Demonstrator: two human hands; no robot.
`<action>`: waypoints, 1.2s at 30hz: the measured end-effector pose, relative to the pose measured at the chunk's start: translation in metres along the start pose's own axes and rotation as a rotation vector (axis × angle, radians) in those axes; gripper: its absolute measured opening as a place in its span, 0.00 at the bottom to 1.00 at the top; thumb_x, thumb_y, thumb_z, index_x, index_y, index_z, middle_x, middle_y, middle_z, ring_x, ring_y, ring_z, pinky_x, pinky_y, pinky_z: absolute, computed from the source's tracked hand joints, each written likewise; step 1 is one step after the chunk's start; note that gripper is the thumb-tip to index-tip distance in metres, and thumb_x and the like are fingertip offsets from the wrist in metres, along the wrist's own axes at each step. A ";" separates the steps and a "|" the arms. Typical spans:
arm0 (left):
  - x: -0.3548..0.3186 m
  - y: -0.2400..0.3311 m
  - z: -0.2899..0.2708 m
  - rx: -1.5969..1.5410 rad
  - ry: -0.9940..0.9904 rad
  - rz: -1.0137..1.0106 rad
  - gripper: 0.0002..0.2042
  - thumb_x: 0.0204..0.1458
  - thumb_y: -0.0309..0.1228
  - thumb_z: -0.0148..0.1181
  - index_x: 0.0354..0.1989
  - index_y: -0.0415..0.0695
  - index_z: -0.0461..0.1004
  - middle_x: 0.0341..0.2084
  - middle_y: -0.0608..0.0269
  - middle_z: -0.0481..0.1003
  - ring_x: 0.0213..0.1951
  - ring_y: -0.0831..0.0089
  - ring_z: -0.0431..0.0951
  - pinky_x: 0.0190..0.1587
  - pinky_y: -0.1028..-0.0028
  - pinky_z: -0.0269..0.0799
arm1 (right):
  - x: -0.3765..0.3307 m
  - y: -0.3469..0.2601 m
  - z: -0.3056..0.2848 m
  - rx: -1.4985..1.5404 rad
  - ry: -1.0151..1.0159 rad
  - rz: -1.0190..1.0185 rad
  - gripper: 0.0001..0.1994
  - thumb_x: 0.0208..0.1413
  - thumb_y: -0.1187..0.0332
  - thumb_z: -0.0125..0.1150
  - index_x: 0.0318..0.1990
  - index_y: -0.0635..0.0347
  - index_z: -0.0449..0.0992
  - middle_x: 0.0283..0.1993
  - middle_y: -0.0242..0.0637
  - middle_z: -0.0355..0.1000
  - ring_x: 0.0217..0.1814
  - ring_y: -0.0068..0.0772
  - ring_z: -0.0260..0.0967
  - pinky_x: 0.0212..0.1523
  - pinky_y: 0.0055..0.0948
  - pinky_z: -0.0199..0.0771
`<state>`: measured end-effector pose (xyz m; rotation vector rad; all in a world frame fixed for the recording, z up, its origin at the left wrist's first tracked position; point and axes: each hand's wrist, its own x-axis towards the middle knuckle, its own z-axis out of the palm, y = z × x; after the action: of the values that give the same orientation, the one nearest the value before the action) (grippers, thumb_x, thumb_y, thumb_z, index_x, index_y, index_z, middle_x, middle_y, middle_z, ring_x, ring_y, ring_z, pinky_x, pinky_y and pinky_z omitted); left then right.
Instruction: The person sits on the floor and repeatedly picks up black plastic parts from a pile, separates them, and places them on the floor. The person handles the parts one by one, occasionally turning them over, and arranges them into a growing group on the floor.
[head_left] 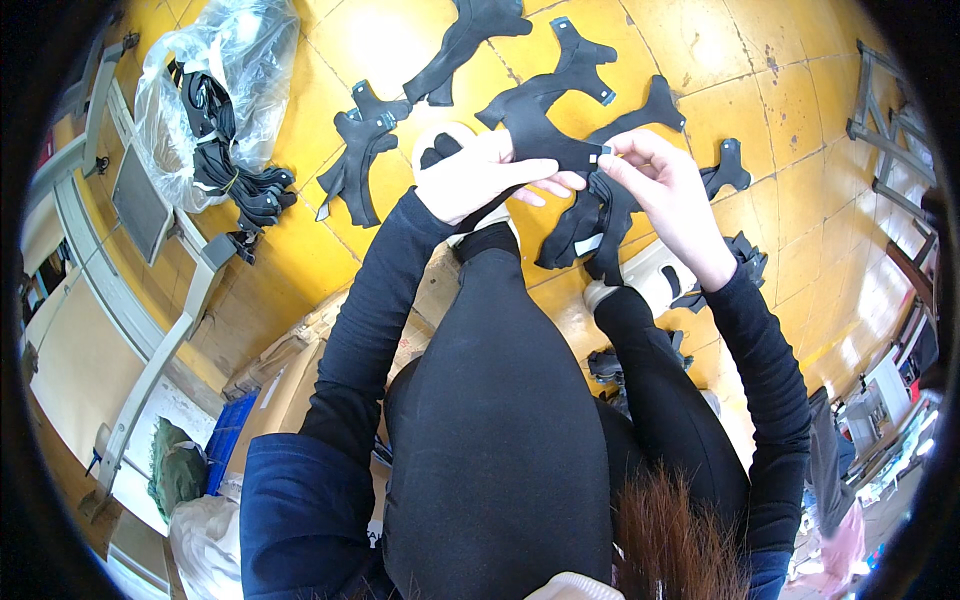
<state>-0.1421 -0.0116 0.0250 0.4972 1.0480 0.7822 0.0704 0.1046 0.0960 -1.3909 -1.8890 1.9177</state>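
A black fabric piece (548, 140) with narrow tab ends is stretched between my hands above the floor. My left hand (478, 182) has it between the outstretched thumb and the fingers; a dark strip shows below that palm. At the piece's right end, my right hand (660, 185) pinches a tab bearing a small pale label, thumb against forefinger. Similar black pieces lie just beyond, including a branched one (575, 62) and a stacked pair (358, 165). Below the held piece, more black pieces (580, 225) overlap near my shoes.
On the left, a clear plastic bag (255, 85) spills a bundle of black pieces (232, 170) beside a grey metal frame (200, 285). A cardboard box (285, 395) and blue crate (232, 435) stand lower left. Another metal frame (885, 150) edges the yellow tiled floor (800, 225) at right.
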 end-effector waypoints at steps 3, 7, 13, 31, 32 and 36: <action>0.003 0.004 0.004 -0.073 -0.035 -0.034 0.13 0.61 0.27 0.50 0.49 0.30 0.67 0.44 0.44 0.77 0.39 0.66 0.80 0.39 0.78 0.75 | 0.002 0.003 -0.007 -0.078 0.066 -0.052 0.09 0.55 0.67 0.62 0.36 0.64 0.74 0.31 0.31 0.71 0.31 0.18 0.67 0.32 0.20 0.66; -0.002 0.009 0.013 -0.118 -0.079 -0.037 0.19 0.61 0.36 0.52 0.53 0.32 0.66 0.36 0.54 0.78 0.35 0.73 0.79 0.40 0.79 0.73 | 0.004 0.014 -0.018 -0.242 0.125 -0.053 0.08 0.55 0.68 0.61 0.35 0.65 0.74 0.30 0.32 0.70 0.32 0.19 0.67 0.33 0.20 0.67; 0.002 -0.012 0.002 0.345 0.072 0.126 0.18 0.60 0.37 0.54 0.54 0.40 0.67 0.41 0.57 0.76 0.41 0.73 0.76 0.44 0.75 0.71 | -0.001 0.023 -0.013 -0.284 0.098 -0.045 0.08 0.56 0.69 0.61 0.35 0.65 0.73 0.30 0.30 0.69 0.31 0.17 0.64 0.33 0.19 0.65; -0.066 -0.126 -0.145 1.050 1.310 -0.088 0.33 0.38 0.41 0.72 0.54 0.43 0.67 0.47 0.47 0.66 0.51 0.50 0.66 0.57 0.59 0.61 | -0.012 0.034 -0.030 -0.428 0.027 -0.086 0.07 0.53 0.70 0.61 0.35 0.64 0.74 0.29 0.38 0.70 0.30 0.29 0.69 0.30 0.27 0.68; -0.068 -0.124 -0.147 0.995 1.286 -0.116 0.32 0.38 0.41 0.71 0.53 0.43 0.68 0.47 0.47 0.66 0.51 0.50 0.66 0.56 0.59 0.61 | -0.013 0.037 -0.032 -0.467 0.035 -0.115 0.07 0.53 0.69 0.60 0.35 0.64 0.74 0.30 0.38 0.71 0.30 0.32 0.69 0.31 0.28 0.68; -0.069 -0.127 -0.144 1.196 1.346 -0.009 0.30 0.39 0.40 0.71 0.51 0.41 0.68 0.47 0.48 0.67 0.52 0.53 0.66 0.57 0.60 0.60 | -0.015 0.058 -0.043 -0.631 0.024 -0.112 0.07 0.52 0.68 0.61 0.35 0.63 0.74 0.31 0.41 0.71 0.33 0.41 0.71 0.35 0.32 0.69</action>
<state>-0.2497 -0.1448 -0.0860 0.9831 2.8077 0.3109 0.1354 0.1140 0.0633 -1.3778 -2.6278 1.2907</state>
